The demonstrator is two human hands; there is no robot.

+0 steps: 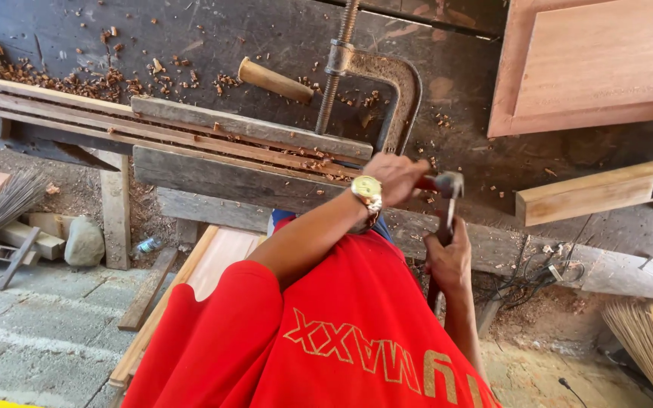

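My left hand [396,177], with a gold wristwatch [367,190] on it, is closed around a red-handled tool [425,183] at the right end of a slatted wooden frame [190,132]. My right hand [449,261] sits just below and grips the dark shaft of a hammer [450,183]. The hammer's metal head is level with the end of the red handle. A large metal C-clamp [394,83] pins the frame to the dark workbench [281,38]. My red shirt [326,332] hides what lies under my arms.
Wood chips [77,83] litter the bench, and a loose wooden handle [273,79] lies beside the clamp. A reddish wooden panel [591,64] and a pale beam [598,193] lie at right. Brooms [1,204], a stone [83,242], planks and cables [530,281] are on the floor.
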